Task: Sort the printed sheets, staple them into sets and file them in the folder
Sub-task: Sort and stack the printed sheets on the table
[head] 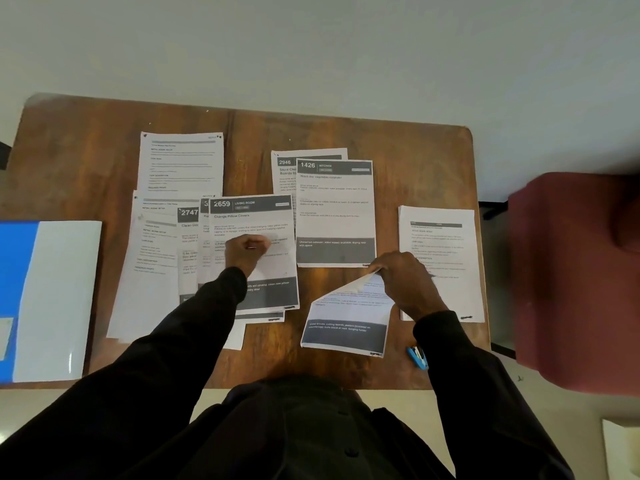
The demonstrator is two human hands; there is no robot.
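Printed sheets lie spread over a wooden table [408,150]. My left hand [246,252], fingers curled, rests on the sheet headed 2659 [254,220], which tops a fanned pile including a sheet headed 2747 [188,216]. My right hand [403,280] pinches the top edge of a bent sheet with a dark band [346,323] at the table's front. Behind it lie the sheet headed 1426 [334,202] over sheet 2946 [285,168]. An open blue and white folder [52,299] sits at the left. A blue stapler [417,356] lies by my right sleeve.
A plain text sheet [180,161] lies at the back left, another text stack [440,244] at the right edge. A dark red upholstered seat [575,271] stands right of the table. A pale wall runs behind it.
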